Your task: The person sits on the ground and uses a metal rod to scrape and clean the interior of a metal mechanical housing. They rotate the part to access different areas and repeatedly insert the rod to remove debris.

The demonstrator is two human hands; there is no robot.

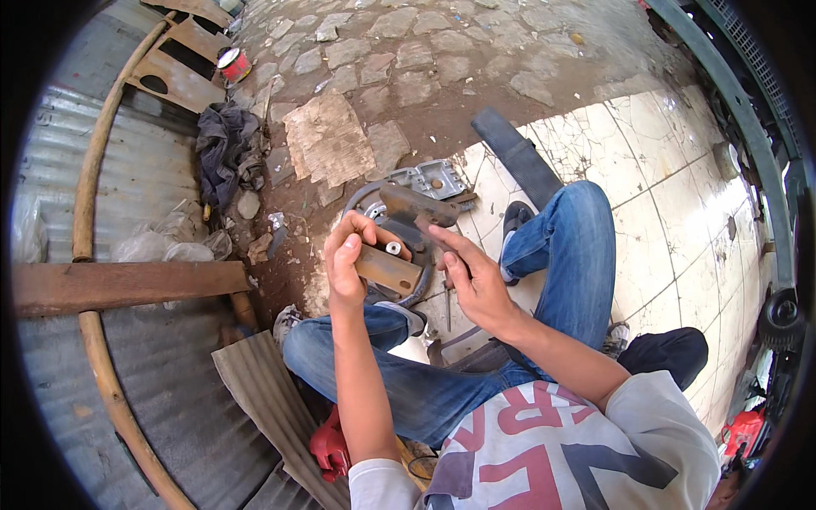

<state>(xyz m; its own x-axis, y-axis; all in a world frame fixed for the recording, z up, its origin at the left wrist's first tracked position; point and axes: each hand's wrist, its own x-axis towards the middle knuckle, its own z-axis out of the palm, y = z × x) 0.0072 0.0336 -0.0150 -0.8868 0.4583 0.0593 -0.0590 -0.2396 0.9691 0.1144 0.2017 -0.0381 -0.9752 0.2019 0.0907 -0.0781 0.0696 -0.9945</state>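
Observation:
My left hand (347,259) is closed round a rusty flat metal piece (387,270) with a slotted hole near its end. A small white ring-shaped part (393,248) with a dark centre sits at the piece's upper edge. My right hand (478,285) is beside it, fingers stretched out and thumb apart. Its fingertips come close to a rusty, dark brown metal piece (416,204) just beyond; whether they touch it I cannot tell. Under and behind my hands lie a grey cast metal plate with holes (432,178) and a curved grey rim, partly hidden by the hands.
A dark flat bar (514,153) lies on cracked white tiles (642,178) beyond my knee. A ragged board (330,138) rests on the dirt. Corrugated metal sheets (110,170) and a wooden beam (127,287) stand at left, with dark cloth (228,149) and a red can (233,65).

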